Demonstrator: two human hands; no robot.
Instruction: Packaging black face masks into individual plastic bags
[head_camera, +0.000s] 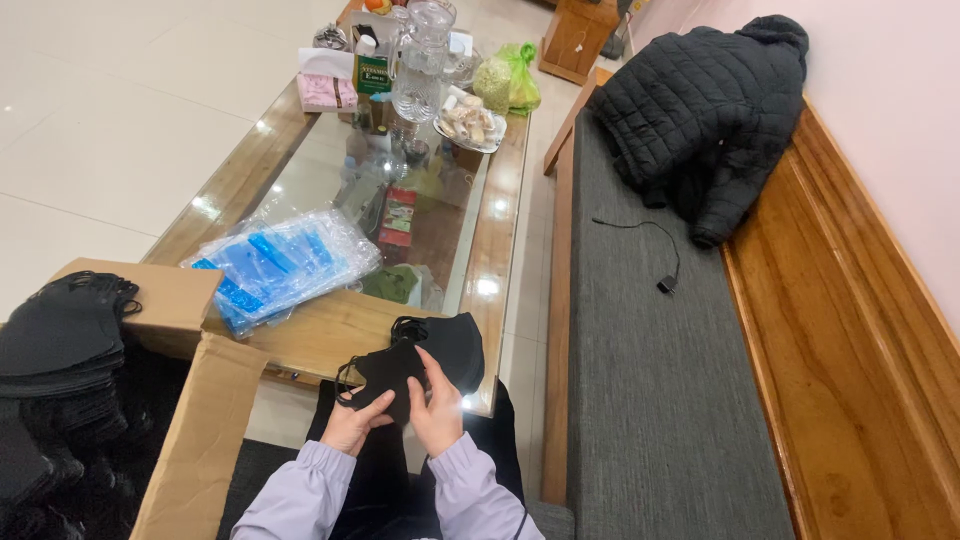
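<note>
Black face masks (425, 355) sit in a small bunch at the near edge of the table (500, 235), held over the person's lap by both hands. The left hand (352, 420) grips the bunch from below, its fingers closed on the lower edge of the dark cloth. The right hand (438, 405) presses on the front of the same bunch, fingers bent around it, thumb on top.

Going from large to small around them: a grey padded bench (650, 380) with a wooden back runs along the right, and a black quilted jacket (705, 110) lies heaped at its far end. The table is long, wood-framed with a glass top. An open cardboard box (195, 420) stands at the left, with a stack of more black masks (60, 335) inside it. A pile of clear plastic bags with blue print (280, 262) lies on the table near the box. At the far end stand a glass jug (420, 60), a pink box (327, 90) and a green bag (520, 80). A thin black cable (655, 245) lies on the bench.
</note>
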